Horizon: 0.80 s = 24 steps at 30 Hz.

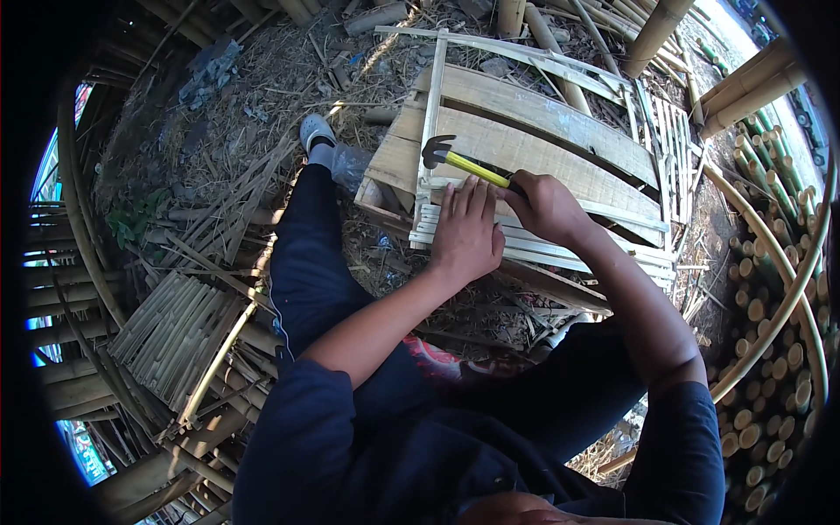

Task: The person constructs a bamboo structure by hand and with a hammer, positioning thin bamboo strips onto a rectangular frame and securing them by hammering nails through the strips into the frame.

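My right hand (547,208) is closed round the dark grip of a claw hammer (477,169). The hammer has a yellow shaft and a dark head, which lies over a pale upright strip (431,109) at the left edge of a slatted bamboo panel (542,249). Beside it, my left hand (468,229) rests palm down on the panel's near slats, fingers stretched forward and thumb apart. Whether something small is under those fingertips is hidden. Wide wooden boards (525,144) lie beneath the panel as a work surface, with dark gaps between them.
Cut bamboo poles (770,376) are stacked at the right, with a long bent strip (809,289) in front. A smaller slatted bundle (179,337) lies at the left. Straw and scraps (254,114) litter the ground; my shoe (316,131) is left of the boards.
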Each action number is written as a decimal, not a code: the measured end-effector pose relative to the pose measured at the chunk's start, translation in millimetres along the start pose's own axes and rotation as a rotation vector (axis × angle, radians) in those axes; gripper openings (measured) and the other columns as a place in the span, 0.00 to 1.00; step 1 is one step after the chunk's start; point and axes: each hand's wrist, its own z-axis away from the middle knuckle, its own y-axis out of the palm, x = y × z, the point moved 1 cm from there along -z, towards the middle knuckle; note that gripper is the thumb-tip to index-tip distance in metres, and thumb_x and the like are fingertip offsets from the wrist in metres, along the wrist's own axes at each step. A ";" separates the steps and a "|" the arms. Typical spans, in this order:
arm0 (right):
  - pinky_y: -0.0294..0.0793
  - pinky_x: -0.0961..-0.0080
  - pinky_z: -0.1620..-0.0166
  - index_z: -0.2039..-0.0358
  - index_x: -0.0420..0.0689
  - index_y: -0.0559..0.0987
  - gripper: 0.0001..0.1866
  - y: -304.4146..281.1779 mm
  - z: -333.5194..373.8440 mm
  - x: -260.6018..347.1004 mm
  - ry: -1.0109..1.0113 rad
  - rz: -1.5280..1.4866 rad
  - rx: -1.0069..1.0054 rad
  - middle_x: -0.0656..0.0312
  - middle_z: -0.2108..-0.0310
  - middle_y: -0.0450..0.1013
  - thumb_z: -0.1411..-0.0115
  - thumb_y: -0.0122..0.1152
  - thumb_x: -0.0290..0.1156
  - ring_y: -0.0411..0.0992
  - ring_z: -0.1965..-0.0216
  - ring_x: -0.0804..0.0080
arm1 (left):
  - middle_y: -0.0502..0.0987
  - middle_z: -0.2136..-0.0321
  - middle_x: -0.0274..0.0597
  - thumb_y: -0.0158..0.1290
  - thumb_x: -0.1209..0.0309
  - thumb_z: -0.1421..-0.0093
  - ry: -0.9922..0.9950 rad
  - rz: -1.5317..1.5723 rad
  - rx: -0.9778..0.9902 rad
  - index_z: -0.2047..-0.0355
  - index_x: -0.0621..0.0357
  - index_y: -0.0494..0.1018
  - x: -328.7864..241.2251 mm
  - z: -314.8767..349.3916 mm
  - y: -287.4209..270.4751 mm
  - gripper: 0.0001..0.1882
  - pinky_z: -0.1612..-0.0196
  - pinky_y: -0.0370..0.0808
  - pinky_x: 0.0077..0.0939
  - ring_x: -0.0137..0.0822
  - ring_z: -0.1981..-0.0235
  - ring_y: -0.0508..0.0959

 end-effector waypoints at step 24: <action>0.73 0.51 0.68 0.52 0.41 0.78 0.15 -2.5 4.9 14.4 -0.116 0.035 0.019 0.45 0.77 0.75 0.32 0.57 0.39 0.76 0.73 0.42 | 0.69 0.45 0.62 0.52 0.64 0.42 0.014 0.027 0.040 0.44 0.74 0.68 4.2 0.0 0.9 0.30 0.28 0.56 0.50 0.57 0.36 0.65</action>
